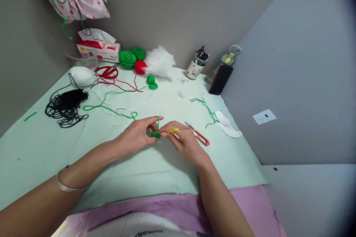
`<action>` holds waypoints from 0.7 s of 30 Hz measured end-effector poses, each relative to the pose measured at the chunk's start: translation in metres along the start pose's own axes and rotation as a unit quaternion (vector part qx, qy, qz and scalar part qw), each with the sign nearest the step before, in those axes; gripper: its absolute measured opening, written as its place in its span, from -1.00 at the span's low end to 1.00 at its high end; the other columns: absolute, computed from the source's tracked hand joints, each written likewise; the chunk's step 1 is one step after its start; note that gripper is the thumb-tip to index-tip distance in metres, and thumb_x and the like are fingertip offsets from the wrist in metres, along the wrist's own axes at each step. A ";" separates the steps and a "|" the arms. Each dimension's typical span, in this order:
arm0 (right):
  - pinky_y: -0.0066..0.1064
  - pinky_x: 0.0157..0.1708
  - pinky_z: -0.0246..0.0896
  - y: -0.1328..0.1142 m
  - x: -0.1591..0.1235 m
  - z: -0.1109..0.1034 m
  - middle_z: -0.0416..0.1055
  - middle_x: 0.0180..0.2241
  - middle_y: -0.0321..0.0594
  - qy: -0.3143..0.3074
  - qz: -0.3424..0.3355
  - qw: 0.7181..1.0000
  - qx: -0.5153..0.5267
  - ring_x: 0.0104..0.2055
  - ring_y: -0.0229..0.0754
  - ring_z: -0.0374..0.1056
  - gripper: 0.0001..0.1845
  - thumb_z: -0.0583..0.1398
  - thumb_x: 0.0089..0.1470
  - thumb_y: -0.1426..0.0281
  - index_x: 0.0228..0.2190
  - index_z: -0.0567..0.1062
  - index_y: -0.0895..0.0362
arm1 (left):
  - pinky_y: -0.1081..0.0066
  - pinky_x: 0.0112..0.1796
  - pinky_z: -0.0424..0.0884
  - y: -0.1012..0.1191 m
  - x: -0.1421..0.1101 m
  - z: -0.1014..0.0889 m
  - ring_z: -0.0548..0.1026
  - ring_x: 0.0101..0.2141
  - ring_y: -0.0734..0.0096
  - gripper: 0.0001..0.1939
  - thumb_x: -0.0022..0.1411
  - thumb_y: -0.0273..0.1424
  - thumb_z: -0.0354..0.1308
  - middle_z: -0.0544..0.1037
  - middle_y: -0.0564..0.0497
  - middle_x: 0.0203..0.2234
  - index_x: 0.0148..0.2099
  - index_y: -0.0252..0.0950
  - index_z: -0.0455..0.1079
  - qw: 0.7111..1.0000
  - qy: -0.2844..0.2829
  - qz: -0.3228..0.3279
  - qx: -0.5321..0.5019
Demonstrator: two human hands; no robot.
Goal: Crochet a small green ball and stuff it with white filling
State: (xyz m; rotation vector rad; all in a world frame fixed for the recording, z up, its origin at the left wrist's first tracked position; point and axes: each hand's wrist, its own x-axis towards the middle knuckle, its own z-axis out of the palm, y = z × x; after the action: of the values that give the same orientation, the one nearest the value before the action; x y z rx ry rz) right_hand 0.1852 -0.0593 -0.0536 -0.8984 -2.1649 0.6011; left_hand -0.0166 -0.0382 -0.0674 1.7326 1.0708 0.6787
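Note:
My left hand (138, 133) pinches a small green crocheted piece (155, 134), and a strand of green yarn (158, 120) loops up over its raised index finger. Held in my right hand (182, 139) is a crochet hook (174, 130) with a yellow grip; its tip meets the green piece, though the exact stitch is too small to make out. From my left hand the green yarn trails back across the table toward two small green pieces (151, 80). Just past my right hand lies an orange-handled pair of thread snips (201, 137).
At the back stand a tissue box (108, 52), green yarn balls (127, 59), a red ball (140, 67), white stuffing (161, 63), a pen jar (194, 68) and a phone (221, 79). On the left lie black yarn (66, 105), white yarn (82, 76) and red-handled scissors (107, 72). Green scraps (208, 111) lie right.

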 end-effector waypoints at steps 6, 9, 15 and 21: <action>-0.29 -0.16 0.47 0.005 -0.001 0.003 0.63 -0.20 -0.13 0.088 -0.063 0.994 -0.010 -0.14 -0.17 0.53 -0.80 0.14 0.31 0.50 -0.12 0.54 0.06 | 0.32 -0.19 0.46 0.011 0.002 -0.003 0.52 -0.25 0.31 -0.32 0.12 -0.38 0.26 0.56 0.03 -0.26 0.31 -0.28 0.32 0.992 0.031 -0.049 -0.115; -0.29 -0.16 0.47 0.002 -0.004 0.006 0.62 -0.16 -0.10 0.141 -0.096 0.983 -0.064 -0.12 -0.15 0.53 -0.72 0.16 0.27 0.58 -0.08 0.54 0.05 | 0.27 -0.10 0.47 0.025 -0.002 -0.003 0.53 -0.23 0.30 -0.31 0.14 -0.35 0.29 0.59 0.01 -0.26 0.31 -0.30 0.31 0.985 0.083 -0.036 -0.144; -0.30 -0.27 0.44 -0.011 -0.010 0.011 0.59 -0.23 -0.12 0.227 -0.163 0.926 -0.256 -0.23 -0.12 0.50 -0.53 0.22 0.18 0.61 0.06 0.53 -0.03 | 0.23 -0.01 0.46 0.038 -0.016 0.010 0.51 -0.16 0.29 -0.35 0.26 -0.28 0.26 0.52 0.01 -0.23 0.35 -0.27 0.23 0.972 0.152 0.014 -0.181; -0.27 -0.33 0.47 -0.020 -0.016 0.010 0.55 -0.33 -0.19 0.244 -0.174 0.914 -0.275 -0.33 -0.12 0.48 -0.46 0.24 0.17 0.61 0.11 0.52 -0.10 | 0.24 0.09 0.37 0.034 -0.031 0.024 0.47 -0.05 0.27 -0.46 0.37 -0.28 0.20 0.51 -0.01 -0.11 0.34 -0.11 0.26 0.965 0.166 0.088 -0.185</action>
State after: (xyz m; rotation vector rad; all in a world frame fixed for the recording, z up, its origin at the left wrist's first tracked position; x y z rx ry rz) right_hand 0.1771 -0.0858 -0.0537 -0.7964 -1.9656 -0.4010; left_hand 0.0008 -0.0813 -0.0449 1.4262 0.9404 1.2336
